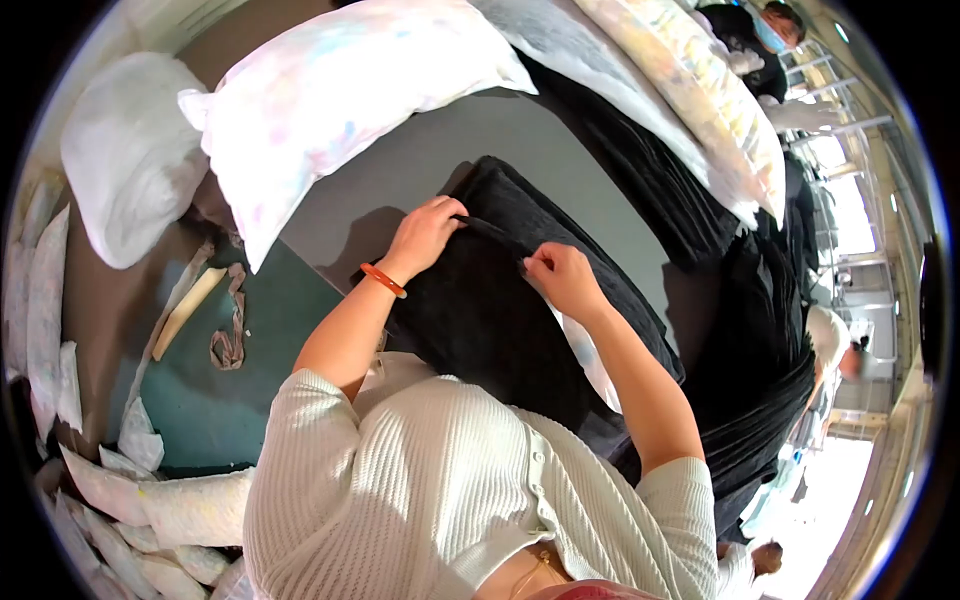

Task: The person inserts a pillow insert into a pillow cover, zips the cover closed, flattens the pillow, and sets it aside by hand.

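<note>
Black cover (465, 310): lies directly beneath my fingers, one edge spanning both hands. My left hand (428, 238) pinches that edge between thumb and fingers; my right hand (563, 277) appears to grasp it too, fingertips curled. Judged soft, limp and non-fragile, liable to sag between grips; best held at the edge. A white insert (584, 352) shows in the gap below my right fingers. Grey tabletop (440, 140) extends beyond my fingertips; a white pillow (350, 85) lies past my left hand

Bright light, distinct shadows; right-side glare, fisheye-curved edges
</note>
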### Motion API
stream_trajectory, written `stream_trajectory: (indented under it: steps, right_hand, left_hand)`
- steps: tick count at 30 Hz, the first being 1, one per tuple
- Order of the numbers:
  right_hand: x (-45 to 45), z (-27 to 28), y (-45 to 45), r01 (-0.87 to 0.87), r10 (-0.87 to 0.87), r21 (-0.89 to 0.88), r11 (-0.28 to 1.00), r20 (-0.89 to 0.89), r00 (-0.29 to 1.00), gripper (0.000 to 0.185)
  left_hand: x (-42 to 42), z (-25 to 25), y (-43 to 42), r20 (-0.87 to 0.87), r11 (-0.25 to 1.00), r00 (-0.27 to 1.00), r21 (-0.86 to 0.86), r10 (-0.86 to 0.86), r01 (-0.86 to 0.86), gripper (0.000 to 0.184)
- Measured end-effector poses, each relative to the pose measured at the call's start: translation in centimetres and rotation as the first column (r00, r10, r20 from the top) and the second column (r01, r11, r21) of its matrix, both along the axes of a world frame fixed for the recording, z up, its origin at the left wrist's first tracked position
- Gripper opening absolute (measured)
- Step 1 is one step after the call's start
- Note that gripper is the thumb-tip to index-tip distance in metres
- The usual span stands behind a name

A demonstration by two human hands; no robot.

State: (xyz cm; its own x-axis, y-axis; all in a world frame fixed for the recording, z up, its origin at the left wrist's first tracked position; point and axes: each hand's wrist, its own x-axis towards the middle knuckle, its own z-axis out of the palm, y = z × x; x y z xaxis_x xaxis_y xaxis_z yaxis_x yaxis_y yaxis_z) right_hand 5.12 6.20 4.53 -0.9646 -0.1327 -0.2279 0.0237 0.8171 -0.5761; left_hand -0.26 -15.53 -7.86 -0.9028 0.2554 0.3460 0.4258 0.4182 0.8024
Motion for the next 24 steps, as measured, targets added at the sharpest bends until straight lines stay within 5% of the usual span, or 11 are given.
stream_trajectory:
  steps: [5, 13, 15, 18, 20, 24]
  right_hand:
    - [8.5, 2.2, 5.9, 0.07, -0.051, 0.145, 0.987, -0.135, 0.99, 0.017]
    - [15.8, 3.2, 9.1, 0.297, -0.28, 0.022, 0.955, -0.276, 0.919, 0.014]
    - [16.1, 2.3, 9.1, 0.396, -0.376, -0.003, 0.918, -0.315, 0.871, 0.015]
    - [16.4, 0.6, 8.8, 0.469, -0.438, -0.021, 0.883, -0.399, 0.805, 0.014]
    - [16.3, -0.2, 8.5, 0.499, -0.471, -0.058, 0.865, -0.438, 0.766, 0.013]
    - [16.0, -2.0, 9.0, 0.549, -0.56, -0.152, 0.822, -0.391, 0.73, 0.01]
  left_hand:
    - [-0.4, 0.5, 0.0, 0.045, 1.0, 0.999, -0.008, -0.009, 0.01, 0.01]
    - [-0.7, 2.6, 1.5, 0.008, 0.979, 0.991, -0.149, -0.137, 0.137, 0.013]
    - [0.4, 5.7, 2.8, -0.224, 0.956, 0.97, -0.292, -0.091, 0.022, 0.017]
    - [5.3, 12.1, 8.1, -0.309, 0.926, 0.876, -0.191, -0.371, 0.325, 0.021]
    - [7.6, 11.9, 11.6, -0.277, 0.769, 0.719, -0.172, -0.638, 0.616, 0.018]
    - [8.5, 9.9, 16.3, -0.228, 0.682, 0.643, -0.277, -0.731, 0.677, 0.02]
